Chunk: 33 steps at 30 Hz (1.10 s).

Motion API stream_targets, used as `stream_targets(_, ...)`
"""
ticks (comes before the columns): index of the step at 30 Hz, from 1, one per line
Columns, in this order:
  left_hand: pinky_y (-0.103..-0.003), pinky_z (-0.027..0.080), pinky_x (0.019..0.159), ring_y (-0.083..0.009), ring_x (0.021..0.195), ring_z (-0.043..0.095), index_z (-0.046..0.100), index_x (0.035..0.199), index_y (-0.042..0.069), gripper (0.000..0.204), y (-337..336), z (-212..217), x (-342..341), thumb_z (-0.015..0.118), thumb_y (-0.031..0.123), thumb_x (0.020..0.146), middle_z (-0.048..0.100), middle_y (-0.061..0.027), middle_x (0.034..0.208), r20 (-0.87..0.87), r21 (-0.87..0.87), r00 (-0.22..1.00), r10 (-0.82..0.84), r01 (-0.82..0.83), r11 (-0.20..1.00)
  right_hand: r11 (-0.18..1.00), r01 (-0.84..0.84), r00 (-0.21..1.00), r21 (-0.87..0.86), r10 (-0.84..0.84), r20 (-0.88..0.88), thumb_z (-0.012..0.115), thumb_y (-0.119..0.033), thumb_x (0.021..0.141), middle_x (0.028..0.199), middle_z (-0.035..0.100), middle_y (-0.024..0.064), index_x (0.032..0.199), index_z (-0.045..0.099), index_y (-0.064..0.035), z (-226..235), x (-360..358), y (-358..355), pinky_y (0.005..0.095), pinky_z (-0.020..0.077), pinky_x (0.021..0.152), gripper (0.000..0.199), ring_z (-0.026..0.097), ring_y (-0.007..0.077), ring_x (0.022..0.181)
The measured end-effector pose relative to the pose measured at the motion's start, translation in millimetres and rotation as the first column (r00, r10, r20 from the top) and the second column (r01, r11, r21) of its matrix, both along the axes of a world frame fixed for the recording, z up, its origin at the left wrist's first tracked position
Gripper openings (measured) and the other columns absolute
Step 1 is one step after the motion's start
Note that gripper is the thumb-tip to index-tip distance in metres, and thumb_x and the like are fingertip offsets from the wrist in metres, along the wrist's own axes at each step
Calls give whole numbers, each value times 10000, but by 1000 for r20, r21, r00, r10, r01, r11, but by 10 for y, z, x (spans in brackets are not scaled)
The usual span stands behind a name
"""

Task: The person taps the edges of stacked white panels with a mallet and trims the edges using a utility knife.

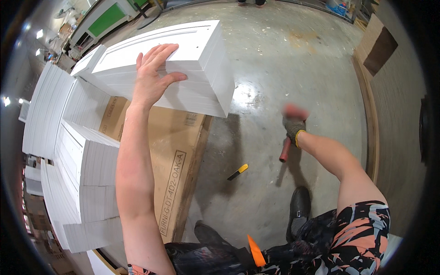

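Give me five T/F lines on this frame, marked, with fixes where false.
1. The left hand has its fingers over the top of a white stack. True.
2. The right hand is bare. False: it wears a dark glove with a yellow cuff.
3. The right hand grips a red mallet, its head blurred. True.
4. The cardboard is brown and has printing on it. True.
5. The knife lies on the cardboard. False: the knife lies on the floor, to the right of the cardboard.
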<state>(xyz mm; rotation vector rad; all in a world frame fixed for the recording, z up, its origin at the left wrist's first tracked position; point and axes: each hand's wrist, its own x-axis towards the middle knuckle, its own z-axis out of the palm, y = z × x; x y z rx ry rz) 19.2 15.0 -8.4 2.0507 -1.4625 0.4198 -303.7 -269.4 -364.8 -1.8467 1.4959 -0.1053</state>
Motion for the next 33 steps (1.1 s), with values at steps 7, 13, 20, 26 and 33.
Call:
stream_targets(7, -521, 125, 1222, -207, 1366, 435, 621, 1307, 240, 678, 90, 45, 25, 864, 290, 675, 590, 24, 1364, 37, 19, 999, 25, -26, 999, 952, -105, 829, -287, 243, 504, 609, -238, 858, 866, 659, 199, 985, 571, -15, 2148, 1216, 683, 441, 548, 688, 259, 676, 339, 726)
stream_targets(13, -524, 130, 1216, -211, 1363, 438, 628, 1295, 233, 677, 68, 18, 32, 868, 299, 666, 598, 16, 1354, 44, 15, 999, 26, -26, 1000, 993, -110, 359, 50, -7, 933, 610, -199, 910, 731, 579, 67, 990, 512, -50, 3191, 1527, 1055, 318, 481, 422, 196, 552, 151, 496)
stream_targets(20, -487, 132, 1219, -199, 1349, 448, 640, 1283, 234, 674, 41, -25, 76, 877, 281, 654, 601, 17, 1350, 48, 1, 999, 5, -5, 1000, 957, -158, 343, 242, -176, 923, 583, -197, 946, 736, 586, 49, 1027, 574, -60, 2862, 1112, 1563, 294, 456, 472, 159, 547, 123, 539)
stream_targets(26, -480, 132, 1224, -192, 1345, 453, 639, 1292, 233, 685, 68, -5, 93, 877, 286, 651, 600, 32, 1349, 41, 13, 999, -10, 10, 1000, 992, -120, 401, -44, 89, 912, 618, -161, 915, 851, 642, 136, 1080, 579, -39, 2698, 1222, 1612, 378, 509, 729, 209, 642, 268, 765)
stream_targets(33, -462, 149, 1217, -191, 1330, 463, 634, 1303, 230, 693, 40, -28, 72, 875, 284, 655, 604, 38, 1342, 69, 8, 998, 8, -8, 1000, 982, -122, 442, -147, 186, 878, 618, -170, 897, 936, 665, 189, 1109, 582, -36, 2632, 1296, 1551, 430, 515, 786, 253, 663, 355, 858)
